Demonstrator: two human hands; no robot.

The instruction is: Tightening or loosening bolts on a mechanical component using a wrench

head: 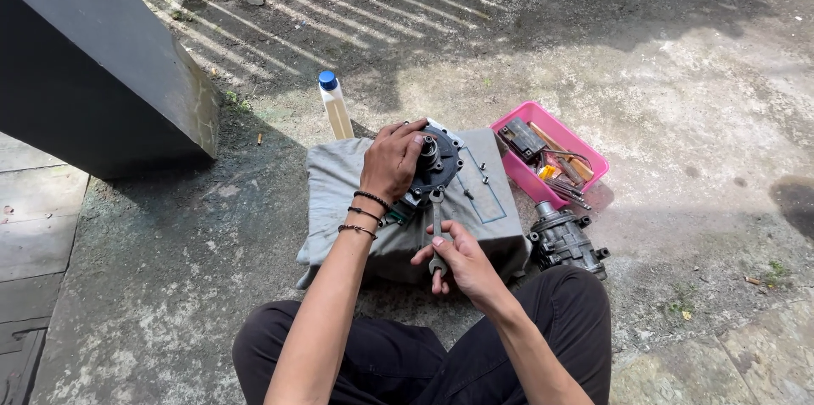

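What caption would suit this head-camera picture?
Left hand steadies a black machine part on grey cloth; right hand holds a wrench.

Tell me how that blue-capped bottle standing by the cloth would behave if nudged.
The bottle is tall and narrow on rough concrete ground, so it would probably tip rather than slide. It looks like thin plastic, likely light. Once down, its round body might roll.

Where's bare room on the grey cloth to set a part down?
Free: the cloth left of the left hand, below the bottle. Crowded: the middle, with the black housing and the spanner in the right hand; loose bolts lie toward the pink tray.
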